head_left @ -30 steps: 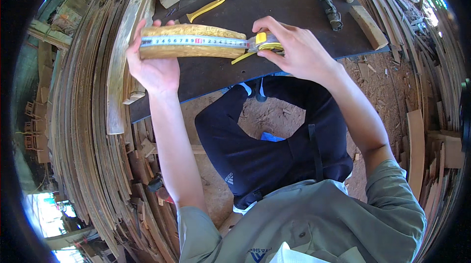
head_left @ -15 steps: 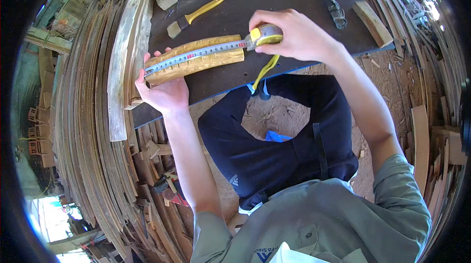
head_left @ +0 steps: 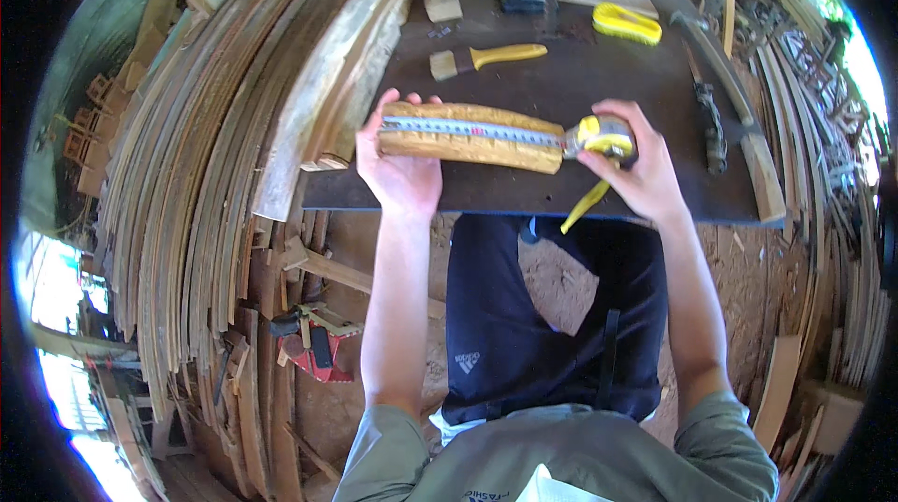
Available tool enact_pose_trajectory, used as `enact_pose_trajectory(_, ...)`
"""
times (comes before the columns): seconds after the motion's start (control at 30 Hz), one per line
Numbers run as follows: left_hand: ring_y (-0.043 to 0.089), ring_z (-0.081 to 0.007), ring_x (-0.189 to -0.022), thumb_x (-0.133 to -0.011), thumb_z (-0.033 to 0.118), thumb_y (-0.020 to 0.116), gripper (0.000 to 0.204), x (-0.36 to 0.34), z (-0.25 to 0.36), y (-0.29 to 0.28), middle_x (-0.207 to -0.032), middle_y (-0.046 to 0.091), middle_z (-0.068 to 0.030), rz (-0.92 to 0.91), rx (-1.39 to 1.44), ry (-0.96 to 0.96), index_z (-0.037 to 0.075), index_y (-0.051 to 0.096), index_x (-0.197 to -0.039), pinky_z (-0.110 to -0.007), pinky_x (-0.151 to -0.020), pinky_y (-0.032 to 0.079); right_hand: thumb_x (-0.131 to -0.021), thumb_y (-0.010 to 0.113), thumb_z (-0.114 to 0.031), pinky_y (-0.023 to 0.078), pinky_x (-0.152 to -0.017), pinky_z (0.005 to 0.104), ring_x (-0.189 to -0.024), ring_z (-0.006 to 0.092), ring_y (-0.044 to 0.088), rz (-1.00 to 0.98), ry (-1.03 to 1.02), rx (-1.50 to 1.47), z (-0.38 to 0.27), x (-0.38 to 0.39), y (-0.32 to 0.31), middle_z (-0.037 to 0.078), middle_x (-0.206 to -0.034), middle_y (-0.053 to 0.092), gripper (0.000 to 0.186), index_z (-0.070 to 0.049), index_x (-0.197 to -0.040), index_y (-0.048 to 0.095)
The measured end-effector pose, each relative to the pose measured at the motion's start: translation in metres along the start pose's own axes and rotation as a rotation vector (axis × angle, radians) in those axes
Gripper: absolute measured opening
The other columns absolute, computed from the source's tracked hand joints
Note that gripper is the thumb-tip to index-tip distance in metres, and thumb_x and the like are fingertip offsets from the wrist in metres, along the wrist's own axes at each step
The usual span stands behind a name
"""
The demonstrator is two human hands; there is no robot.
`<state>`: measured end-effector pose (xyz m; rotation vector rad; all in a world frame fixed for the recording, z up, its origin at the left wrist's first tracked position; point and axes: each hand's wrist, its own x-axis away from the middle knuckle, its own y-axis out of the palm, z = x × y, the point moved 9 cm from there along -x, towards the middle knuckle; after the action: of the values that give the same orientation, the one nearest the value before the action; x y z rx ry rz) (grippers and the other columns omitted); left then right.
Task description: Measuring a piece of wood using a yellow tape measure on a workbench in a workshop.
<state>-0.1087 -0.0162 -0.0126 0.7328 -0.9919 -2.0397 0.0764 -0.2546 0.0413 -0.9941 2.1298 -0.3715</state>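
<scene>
A carved, golden-brown wood piece (head_left: pixel 477 148) lies level between my hands above the dark table. At its left end, my left hand (head_left: pixel 404 165) grips it from below, fingertips showing behind the far edge. Along its upper face runs the pulled-out blade of a tape measure (head_left: pixel 601 141). The yellow and grey case is held in my right hand (head_left: pixel 641 160), fingers wrapped round it, just off the wood's right end. A yellow strap (head_left: pixel 586 205) hangs from the case.
On the dark table (head_left: pixel 496 193) lie a yellow-handled paintbrush (head_left: pixel 486 59), a yellow scrubbing brush (head_left: pixel 627 24) and a black-handled tool (head_left: pixel 711 132). Rough boards (head_left: pixel 323 100) cover the table's left side. Long wood strips (head_left: pixel 196 156) are stacked farther left. A wood block (head_left: pixel 762 179) sits at the right edge.
My view has turned and shifted, so hands, wood and table sit farther right in it. The wood, tilted before, now looks nearly level. Both hands keep their holds; the tape stays stretched along the wood.
</scene>
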Motion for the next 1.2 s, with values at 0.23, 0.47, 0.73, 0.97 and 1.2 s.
enact_pose_trajectory(0.23,0.057,-0.0352,-0.122,-0.099,0.037,0.057,0.041,0.002,-0.004,0.005,-0.115,0.064,-0.0106,0.0,0.086,-0.01,0.006,0.062,-0.127,-0.048,-0.111,0.042,-0.086,0.085,-0.017,0.057,-0.088,0.0377,-0.101,0.0278,0.076,-0.002,0.011,0.01,-0.003,0.001,-0.004,0.014,-0.104,0.076,0.056,-0.007,-0.131,0.054)
enact_pose_trajectory(0.47,0.058,-0.0363,-0.122,-0.099,0.036,0.058,0.041,0.001,-0.006,0.006,-0.114,0.065,-0.0115,0.006,0.096,-0.024,0.006,0.062,-0.127,-0.048,-0.111,0.043,-0.085,0.086,-0.017,0.058,-0.087,0.0373,-0.1,0.028,0.076,0.051,-0.001,0.018,-0.007,0.001,-0.009,0.013,-0.103,0.076,0.057,-0.007,-0.131,0.054)
enact_pose_trajectory(0.73,0.058,-0.0363,-0.122,-0.099,0.035,0.058,0.042,0.006,-0.003,0.006,-0.115,0.064,-0.0127,0.022,0.075,-0.017,0.005,0.06,-0.129,-0.05,-0.113,0.041,-0.082,0.089,-0.018,0.059,-0.085,0.0363,-0.097,0.0271,0.077,0.07,-0.016,0.033,-0.012,0.004,-0.011,0.013,-0.103,0.076,0.048,-0.005,-0.118,0.061)
enact_pose_trajectory(0.97,0.059,-0.0377,-0.122,-0.099,0.036,0.059,0.043,0.004,-0.002,0.007,-0.115,0.065,-0.0128,0.023,0.073,-0.014,0.005,0.061,-0.128,-0.05,-0.111,0.043,-0.083,0.088,-0.018,0.059,-0.085,0.0357,-0.098,0.0259,0.077,0.061,0.018,-0.007,-0.01,0.002,-0.01,0.013,-0.103,0.076,0.046,-0.004,-0.119,0.061)
enact_pose_trajectory(1.2,0.06,-0.0377,-0.12,-0.099,0.036,0.057,0.043,0.005,-0.003,0.007,-0.113,0.064,-0.0127,0.04,0.059,-0.015,0.005,0.061,-0.128,-0.05,-0.11,0.044,-0.082,0.089,-0.018,0.059,-0.084,0.0351,-0.096,0.0258,0.077,0.067,0.01,0.003,-0.007,0.005,-0.011,0.013,-0.102,0.077,0.044,-0.003,-0.114,0.064)
